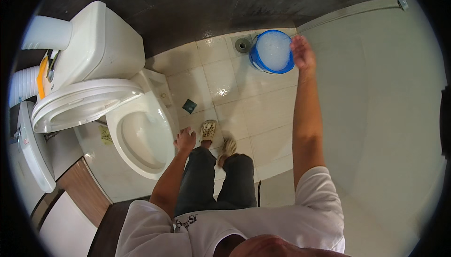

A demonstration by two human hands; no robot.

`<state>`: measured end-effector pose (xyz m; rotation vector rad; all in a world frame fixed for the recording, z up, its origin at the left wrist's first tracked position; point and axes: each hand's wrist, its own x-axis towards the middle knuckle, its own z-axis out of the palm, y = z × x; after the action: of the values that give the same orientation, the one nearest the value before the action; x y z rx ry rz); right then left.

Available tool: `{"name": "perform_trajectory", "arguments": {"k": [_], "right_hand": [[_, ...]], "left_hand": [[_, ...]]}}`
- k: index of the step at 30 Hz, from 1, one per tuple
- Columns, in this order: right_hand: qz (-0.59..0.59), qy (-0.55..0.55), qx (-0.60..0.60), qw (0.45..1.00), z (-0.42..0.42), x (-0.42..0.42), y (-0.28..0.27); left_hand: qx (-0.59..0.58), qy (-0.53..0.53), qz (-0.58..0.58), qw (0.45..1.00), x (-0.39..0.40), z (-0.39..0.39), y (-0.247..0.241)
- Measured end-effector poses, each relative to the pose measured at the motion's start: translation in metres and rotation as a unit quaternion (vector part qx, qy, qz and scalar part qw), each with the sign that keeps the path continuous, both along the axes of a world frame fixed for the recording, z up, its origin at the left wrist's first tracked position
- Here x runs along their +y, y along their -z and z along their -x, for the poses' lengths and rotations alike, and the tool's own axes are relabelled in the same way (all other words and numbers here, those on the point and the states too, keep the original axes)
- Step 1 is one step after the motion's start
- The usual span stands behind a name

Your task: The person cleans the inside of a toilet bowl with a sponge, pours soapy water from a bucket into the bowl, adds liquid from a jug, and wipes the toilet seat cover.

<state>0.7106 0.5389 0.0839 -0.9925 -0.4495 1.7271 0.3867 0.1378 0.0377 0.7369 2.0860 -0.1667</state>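
My right hand [302,53] is stretched far forward beside a glass panel. In the picture it overlaps the right rim of a blue plastic bucket [254,58]; I cannot tell whether it touches the rim. Its fingers are loosely bent and a little blurred, with nothing visible in them. White foam [276,51] fills the bucket to near the top. My left hand [185,139] hangs by the right side of a white toilet bowl [118,130], fingers loosely apart and holding nothing. The toilet's seat and lid [88,104] are raised against the cistern [111,42].
A floor drain [242,45] without its cover lies left of the bucket. A small dark square plate [189,106] rests on the wet tiles [262,112] near my shoes [208,129]. The glass panel [366,91] bounds the right side; a washbasin [37,151] juts out at left.
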Motion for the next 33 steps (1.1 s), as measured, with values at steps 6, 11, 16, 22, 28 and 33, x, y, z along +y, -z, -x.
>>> {"name": "perform_trajectory", "arguments": {"k": [6, 11, 16, 22, 28, 33], "right_hand": [[-0.140, 0.102, 0.118, 0.978, -0.010, 0.089, -0.030], [-0.249, -0.172, 0.343, 0.889, -0.035, 0.131, -0.004], [-0.108, -0.092, 0.157, 0.977, -0.021, 0.126, 0.003], [-0.017, -0.107, -0.035, 0.994, -0.013, 0.133, 0.028], [0.096, -0.151, -0.037, 0.983, -0.025, 0.116, 0.146], [-0.096, -0.472, -0.580, 0.657, -0.050, 0.057, 0.274]], "left_hand": [[0.015, -0.043, 0.002, 0.999, 0.043, -0.025, 0.005], [0.044, -0.117, 0.011, 0.992, 0.060, -0.045, 0.019], [0.030, -0.186, 0.035, 0.981, 0.065, -0.093, 0.031], [-0.001, -0.215, 0.066, 0.974, 0.080, -0.152, 0.046], [0.021, -0.252, 0.064, 0.965, 0.063, -0.167, 0.045], [0.036, -0.266, 0.078, 0.960, 0.052, -0.159, 0.063]]}}
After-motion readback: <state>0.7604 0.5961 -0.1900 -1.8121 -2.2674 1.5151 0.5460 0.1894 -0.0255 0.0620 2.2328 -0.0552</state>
